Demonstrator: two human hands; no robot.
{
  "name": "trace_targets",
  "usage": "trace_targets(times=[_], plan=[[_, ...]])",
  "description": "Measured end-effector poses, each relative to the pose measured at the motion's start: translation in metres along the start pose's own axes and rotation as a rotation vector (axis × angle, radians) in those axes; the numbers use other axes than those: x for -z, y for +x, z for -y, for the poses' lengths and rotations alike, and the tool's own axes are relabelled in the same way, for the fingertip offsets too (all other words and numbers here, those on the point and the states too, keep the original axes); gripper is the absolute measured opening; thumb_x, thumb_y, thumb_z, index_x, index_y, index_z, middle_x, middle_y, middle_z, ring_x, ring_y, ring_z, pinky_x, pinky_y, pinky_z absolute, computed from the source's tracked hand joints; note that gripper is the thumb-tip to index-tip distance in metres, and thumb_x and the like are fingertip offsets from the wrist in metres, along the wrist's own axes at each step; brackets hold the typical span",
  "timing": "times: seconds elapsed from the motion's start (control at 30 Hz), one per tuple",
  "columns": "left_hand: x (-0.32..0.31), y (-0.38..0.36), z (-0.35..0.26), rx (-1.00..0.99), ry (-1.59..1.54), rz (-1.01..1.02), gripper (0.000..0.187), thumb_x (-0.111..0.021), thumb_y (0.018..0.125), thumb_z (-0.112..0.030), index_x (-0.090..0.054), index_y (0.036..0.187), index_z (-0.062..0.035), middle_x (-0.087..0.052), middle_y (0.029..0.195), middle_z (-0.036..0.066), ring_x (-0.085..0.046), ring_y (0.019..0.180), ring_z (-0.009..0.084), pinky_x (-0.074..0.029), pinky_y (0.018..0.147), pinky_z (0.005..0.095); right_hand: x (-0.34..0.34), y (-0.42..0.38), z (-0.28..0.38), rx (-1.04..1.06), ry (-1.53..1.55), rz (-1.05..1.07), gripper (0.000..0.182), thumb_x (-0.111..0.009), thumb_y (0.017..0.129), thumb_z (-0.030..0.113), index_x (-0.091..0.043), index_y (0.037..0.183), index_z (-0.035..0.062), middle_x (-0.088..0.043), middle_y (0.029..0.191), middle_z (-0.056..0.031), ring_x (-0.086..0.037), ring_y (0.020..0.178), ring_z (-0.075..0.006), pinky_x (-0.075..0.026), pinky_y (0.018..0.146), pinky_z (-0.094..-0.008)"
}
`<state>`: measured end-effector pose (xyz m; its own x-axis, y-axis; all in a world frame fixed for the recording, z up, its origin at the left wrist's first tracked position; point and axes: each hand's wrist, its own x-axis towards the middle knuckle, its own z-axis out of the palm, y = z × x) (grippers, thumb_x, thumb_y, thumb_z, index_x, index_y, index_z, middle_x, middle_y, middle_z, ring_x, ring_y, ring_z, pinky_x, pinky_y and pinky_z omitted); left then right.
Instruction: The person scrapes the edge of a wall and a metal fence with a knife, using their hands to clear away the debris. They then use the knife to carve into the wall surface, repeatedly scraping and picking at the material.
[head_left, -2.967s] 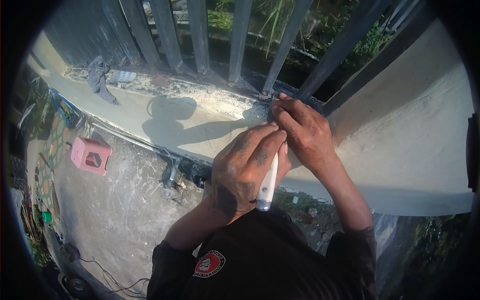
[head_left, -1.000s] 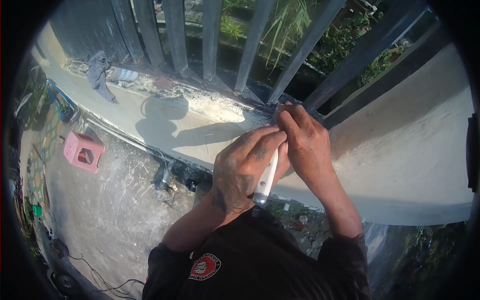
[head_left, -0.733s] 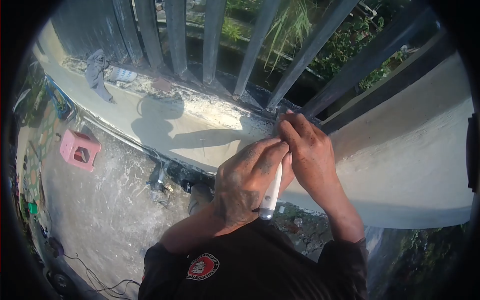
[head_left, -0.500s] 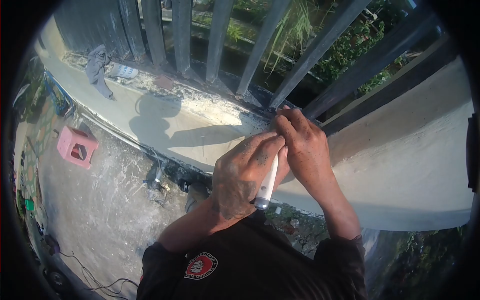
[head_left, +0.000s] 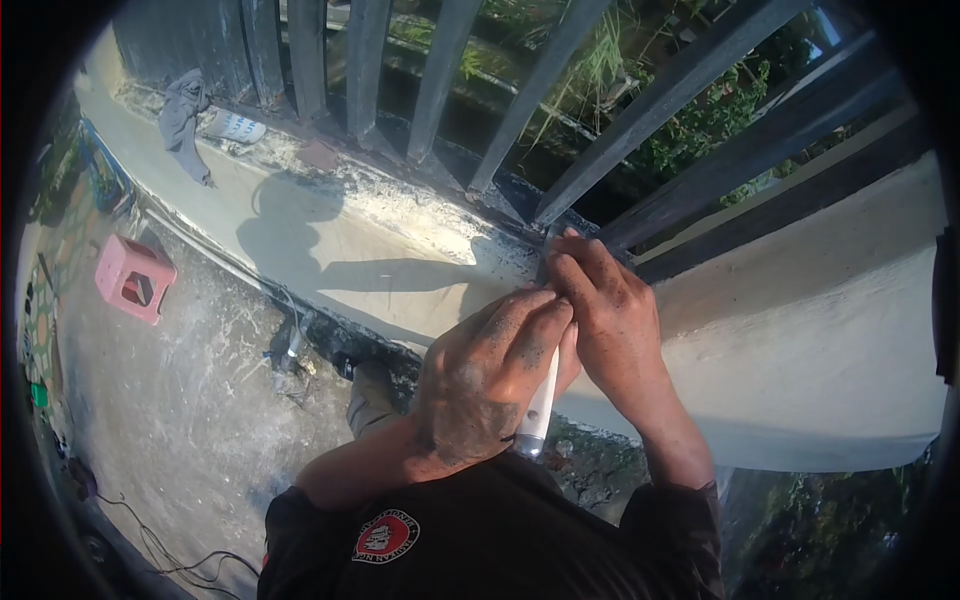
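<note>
My left hand [head_left: 490, 372] is closed around the white handle of a hand tool [head_left: 540, 405], whose grey end cap points back toward my body. The tool's working end is hidden by my fingers, so its exact kind does not show. Pressed close against the left, my right hand [head_left: 612, 315] has its fingers curled at the tool's front, by the foot of a fence bar; its grip is partly hidden. Both hands are speckled with dark grit. Dark metal fence bars [head_left: 440, 85] rise from the pale wall ledge [head_left: 400, 205], which is patchy and scraped.
A grey cloth [head_left: 183, 120] and a white lettered container [head_left: 234, 126] lie on the ledge at the left. Below, a pink stool [head_left: 136, 278] stands on the concrete floor [head_left: 215, 400]. A black cable [head_left: 165, 555] runs along the lower left. Plants [head_left: 690, 125] grow behind the bars.
Both hands and the white-handled tool have come slightly back toward my body, the left hand more than the right. The view has shifted a little, and the grips look the same.
</note>
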<state>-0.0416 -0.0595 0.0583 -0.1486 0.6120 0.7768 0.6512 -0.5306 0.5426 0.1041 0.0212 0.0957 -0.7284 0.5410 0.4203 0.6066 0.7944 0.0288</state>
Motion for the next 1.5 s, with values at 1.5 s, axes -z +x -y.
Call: trace_targets(times=[1.5], plan=[[-0.011,-0.024,-0.021,-0.121,0.183,0.013,0.027,-0.081,0.084,-0.003,-0.078,0.111,0.0008,-0.076,0.111,0.013,-0.079,0.103,0.0285,-0.067,0.087,0.0362,-0.023,-0.025,-0.013,0.109,0.1,-0.295,0.018,-0.073,0.085,0.006,-0.063,0.1,0.0086,-0.067,0.11,-0.0084,-0.077,0.098,-0.0288,-0.065,0.079,-0.041]])
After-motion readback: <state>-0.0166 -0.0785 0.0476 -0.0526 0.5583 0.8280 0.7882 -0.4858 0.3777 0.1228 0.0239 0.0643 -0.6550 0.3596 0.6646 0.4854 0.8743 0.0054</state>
